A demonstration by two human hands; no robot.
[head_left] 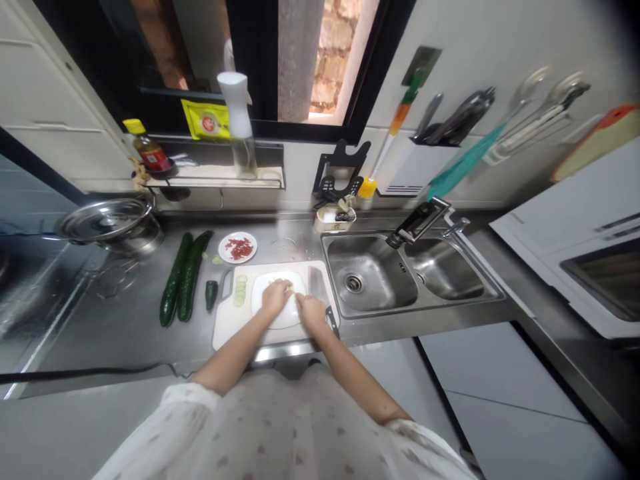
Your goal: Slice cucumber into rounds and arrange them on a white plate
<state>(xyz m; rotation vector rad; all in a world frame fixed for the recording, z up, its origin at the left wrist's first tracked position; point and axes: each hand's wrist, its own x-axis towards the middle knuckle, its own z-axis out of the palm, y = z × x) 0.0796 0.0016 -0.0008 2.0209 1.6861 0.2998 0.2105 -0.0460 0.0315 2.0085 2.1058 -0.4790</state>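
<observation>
Plate (290, 317), white and round, lying on a white rectangular cutting board (233, 331) at the front edge of a grey metal counter (135, 340). Small pale green pieces (289, 287), blurred, at the fingertips above the plate. Hands, 2, bare, both over the plate: left hand (276, 298) and right hand (311, 312) near each other, fingers bent inward; whether they pinch the pieces, cannot tell. Row of thin, round, pale green slices (241, 291), overlapping, on the board's left part. Black-handled knife (331, 321), on the board's right side, just beside the right hand. Short dark green cucumber piece (211, 295), on the counter, left of the board. Long dark green cucumbers (185, 280), 2, side by side, farther left. Small white round dish (223, 248), behind the board, bearing chopped red bits (239, 249). Stainless-steel double-bowl sink (370, 267), right of the board.
</observation>
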